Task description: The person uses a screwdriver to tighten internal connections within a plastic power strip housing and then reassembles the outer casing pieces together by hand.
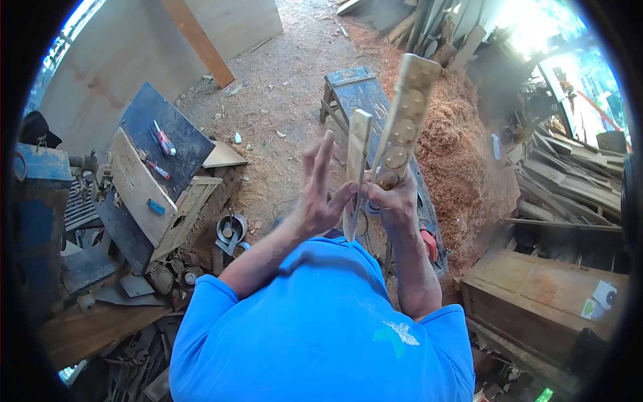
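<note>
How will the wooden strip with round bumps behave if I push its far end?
The wooden strip will probably stay stiff: it looks straight, without sagging. It may tip sideways, since the right hand grips only its near end.

Daylight floods through an opening (536, 33) at upper right, burnt out to white, with hazy, smeared detail just below it. Soft, even light covers the shaving-strewn floor (274, 80) and blue T-shirt (321, 328). Scrap wood (127, 362) at lower left sits in dim shade. The left hand (318, 197) looks slightly blurred. Fisheye distortion bends the outer edges into black corners.
</note>
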Tool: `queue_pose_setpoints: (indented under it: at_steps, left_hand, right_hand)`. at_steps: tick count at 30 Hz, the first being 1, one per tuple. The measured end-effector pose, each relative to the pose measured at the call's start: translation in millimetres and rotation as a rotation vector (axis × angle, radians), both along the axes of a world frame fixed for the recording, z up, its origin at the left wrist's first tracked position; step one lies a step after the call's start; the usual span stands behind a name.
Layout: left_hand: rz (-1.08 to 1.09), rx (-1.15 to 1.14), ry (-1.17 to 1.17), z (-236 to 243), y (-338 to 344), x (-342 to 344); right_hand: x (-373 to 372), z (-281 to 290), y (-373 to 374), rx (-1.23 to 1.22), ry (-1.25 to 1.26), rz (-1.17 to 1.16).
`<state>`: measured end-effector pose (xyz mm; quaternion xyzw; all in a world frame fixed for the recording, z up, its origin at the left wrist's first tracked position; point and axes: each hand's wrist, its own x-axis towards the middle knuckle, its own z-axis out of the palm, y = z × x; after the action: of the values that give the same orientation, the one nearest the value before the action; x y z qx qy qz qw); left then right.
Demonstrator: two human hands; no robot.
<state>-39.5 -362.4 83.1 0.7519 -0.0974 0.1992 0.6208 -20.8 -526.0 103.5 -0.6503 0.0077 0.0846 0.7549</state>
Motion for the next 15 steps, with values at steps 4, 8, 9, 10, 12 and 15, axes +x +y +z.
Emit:
queue_pose_setpoints:
  at_steps: [4,8,9,10,12,15]
  left_hand:
    - [-0.216,0.780,-0.349,52.5,45.1,20.3]
    - [-0.399,0.957,-0.382,56.3,56.1,35.1]
    - [-0.430,1.005,-0.402,55.2,59.1,35.8]
    - [-0.443,0.998,-0.421,49.5,60.4,35.9]
    - [-0.456,0.977,-0.399,55.3,60.6,30.6]
    - [-0.442,0.970,-0.382,56.8,62.7,27.3]
  right_hand:
    - [11.8,9.4,-5.9,0.007,0.040,0.159]
    - [3.4,5.5,3.0,0.055,0.109,0.197]
    - [2.2,1.9,4.5,0.067,0.112,0.193]
    - [0.9,-3.1,6.0,0.090,0.113,0.204]
    - [-2.2,-5.1,9.0,0.123,0.110,0.208]
    - [-4.4,-2.3,10.8,0.047,0.124,0.185]
